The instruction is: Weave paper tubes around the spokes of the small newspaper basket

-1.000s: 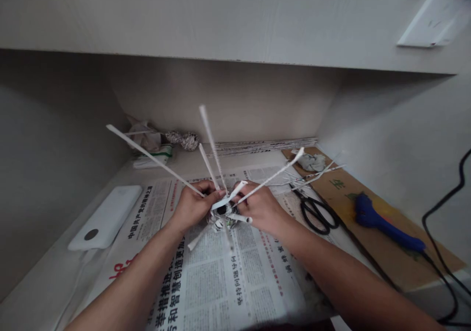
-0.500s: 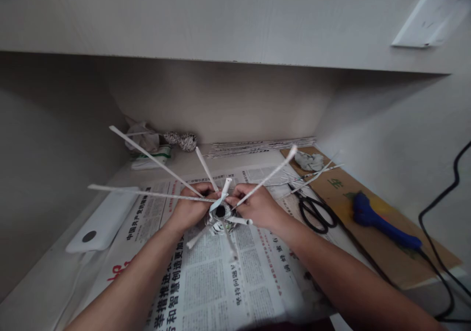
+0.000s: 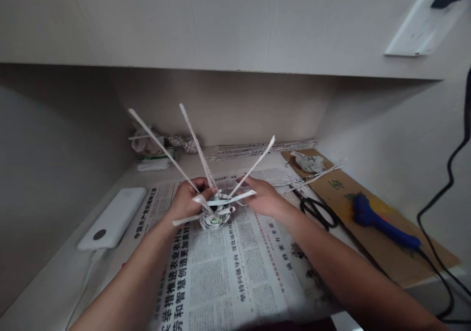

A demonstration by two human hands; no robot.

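Observation:
A small woven paper basket, round and made of rolled newspaper, stands over the newspaper, with white paper tubes sticking out around its rim. Three long tubes rise upward and outward; shorter ones bend across the opening and to the left. My left hand grips the basket's far left side, its thumb near the rim and the base of a tube. On the right, my right hand is a little off the basket, fingers curved and apart behind the tubes. Its fingertips are partly hidden by a slanting paper tube.
Newspaper covers the worktop. A white power bank lies left; black scissors and a blue glue gun on cardboard lie right. Paper rods line the back, under an overhanging panel.
The basket has turned and tilted, so its tubes point in different directions. My right hand has drawn slightly away from the rim; my left hand stays on the basket. The view has shifted slightly.

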